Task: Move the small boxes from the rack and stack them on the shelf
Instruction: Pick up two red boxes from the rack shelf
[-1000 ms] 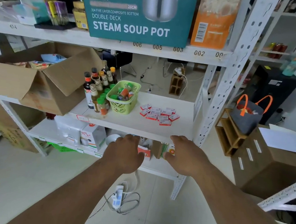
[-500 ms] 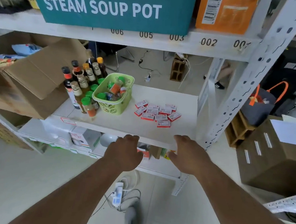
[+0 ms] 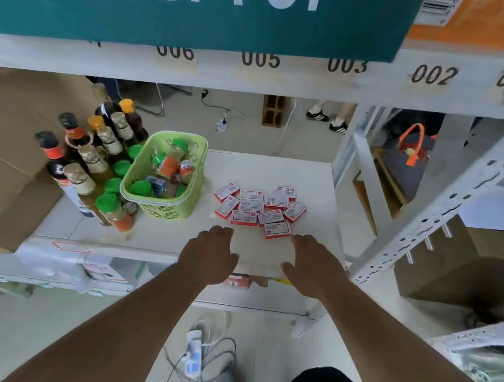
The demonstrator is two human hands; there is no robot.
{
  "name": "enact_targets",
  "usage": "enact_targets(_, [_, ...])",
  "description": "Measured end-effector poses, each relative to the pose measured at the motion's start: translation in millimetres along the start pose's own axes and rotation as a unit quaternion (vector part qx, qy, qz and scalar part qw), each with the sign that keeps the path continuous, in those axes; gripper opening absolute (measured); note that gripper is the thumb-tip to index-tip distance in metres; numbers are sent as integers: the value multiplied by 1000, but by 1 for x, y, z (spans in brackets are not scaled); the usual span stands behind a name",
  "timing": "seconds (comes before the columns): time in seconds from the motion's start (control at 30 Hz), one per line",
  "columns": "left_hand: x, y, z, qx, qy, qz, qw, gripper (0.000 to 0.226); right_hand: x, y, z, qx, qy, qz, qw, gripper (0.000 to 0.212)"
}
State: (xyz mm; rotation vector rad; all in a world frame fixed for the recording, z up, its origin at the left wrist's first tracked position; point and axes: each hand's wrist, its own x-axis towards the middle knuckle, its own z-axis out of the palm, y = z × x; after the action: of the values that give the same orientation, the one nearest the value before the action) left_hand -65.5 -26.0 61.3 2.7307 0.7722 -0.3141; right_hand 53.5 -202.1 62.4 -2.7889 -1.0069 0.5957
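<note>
Empty, loosely open right hand hovers just short of small red-and-white cardboard boxes; left hand, equally empty, slightly farther.

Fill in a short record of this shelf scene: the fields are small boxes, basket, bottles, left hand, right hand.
small boxes: red and white small boxes lying flat in a loose cluster on the shelf
basket: green basket of jars, left of the boxes
bottles: sauce bottles left of the basket
left hand: left hand empty, near the shelf's front edge
right hand: right hand empty, just short of the nearest box
</note>
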Motion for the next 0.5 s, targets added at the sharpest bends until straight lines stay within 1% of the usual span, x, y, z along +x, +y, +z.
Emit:
enact_targets(0.1, [24, -6, 3, -16, 8, 7, 1000, 58, 18, 6, 3, 0, 7, 11, 1000, 55])
enact_targets(0.37, [83, -12, 16, -9, 40, 15, 999, 57, 71, 20, 21, 12, 5, 14, 1000, 55])
enact_targets(0.5, [105, -13, 24, 4, 59, 25, 998, 53, 95, 27, 27, 18, 6, -9, 1000, 68])
